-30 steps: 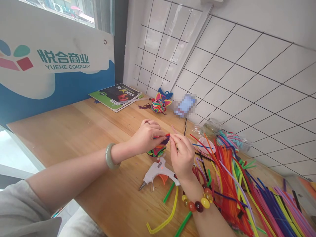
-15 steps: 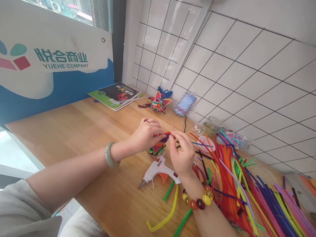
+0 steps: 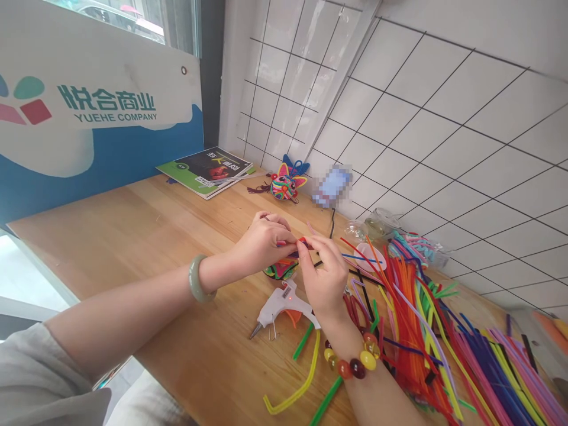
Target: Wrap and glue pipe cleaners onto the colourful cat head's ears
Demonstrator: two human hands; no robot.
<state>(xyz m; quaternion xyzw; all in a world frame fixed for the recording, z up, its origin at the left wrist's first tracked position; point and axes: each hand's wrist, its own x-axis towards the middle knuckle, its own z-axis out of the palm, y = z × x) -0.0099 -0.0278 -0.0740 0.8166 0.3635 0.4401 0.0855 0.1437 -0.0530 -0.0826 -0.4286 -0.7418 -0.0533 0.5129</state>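
Observation:
My left hand (image 3: 268, 242) and my right hand (image 3: 327, 275) meet above the table, thumbs and fingertips pinched together. Between them is a small red and purple piece of pipe cleaner (image 3: 303, 241), mostly covered by the fingers. Just below my left hand lies a multicoloured pipe-cleaner piece (image 3: 279, 271), partly hidden. A white glue gun (image 3: 284, 306) rests on its stand in front of my hands, its nozzle facing left and a small red light lit.
Loose pipe cleaners (image 3: 406, 319) in many colours spread across the right side. Red-handled pliers or scissors (image 3: 355, 307) lie partly behind my right wrist. At the back are a finished pipe-cleaner animal head (image 3: 284, 184), a blurred phone (image 3: 332, 186), books (image 3: 208, 170) and clear containers (image 3: 381, 223).
My right fingertips have shifted slightly left, closer to the left ones. The purple part of the held piece, clearly visible before, is now mostly covered.

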